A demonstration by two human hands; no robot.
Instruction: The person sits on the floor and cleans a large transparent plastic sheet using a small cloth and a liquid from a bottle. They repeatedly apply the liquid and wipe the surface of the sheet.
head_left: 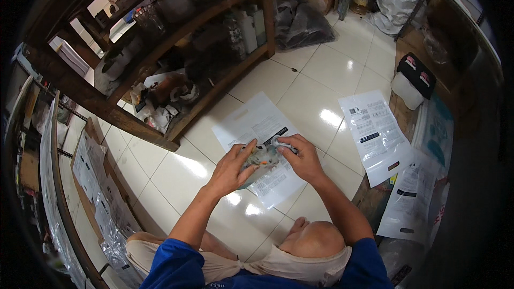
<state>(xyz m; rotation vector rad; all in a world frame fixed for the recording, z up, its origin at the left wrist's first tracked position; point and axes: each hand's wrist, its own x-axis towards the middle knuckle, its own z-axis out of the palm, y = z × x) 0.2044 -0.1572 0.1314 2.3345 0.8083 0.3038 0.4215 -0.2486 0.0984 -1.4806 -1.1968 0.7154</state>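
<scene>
In front of me, my left hand (231,169) curls around a see-through, pale vessel or pouch (261,161) with small coloured specks showing on it; its exact kind is unclear. Closed at its upper right edge, my right hand (303,159) pinches a small crumpled whitish-grey piece (277,143), perhaps cloth, against or beside it. Beneath both hands, a white printed plastic bag (251,115) with a cut-out handle lies flat on the tiled floor. My hands cover part of it.
A wooden shelf unit (225,18) with containers and bottles rises at the far left. More printed plastic bags (369,128) lie at the right, near a black-and-white cap (415,80). Plastic-wrapped sheets (101,192) lean at the left. Dark plastic bags (305,27) sit at the back.
</scene>
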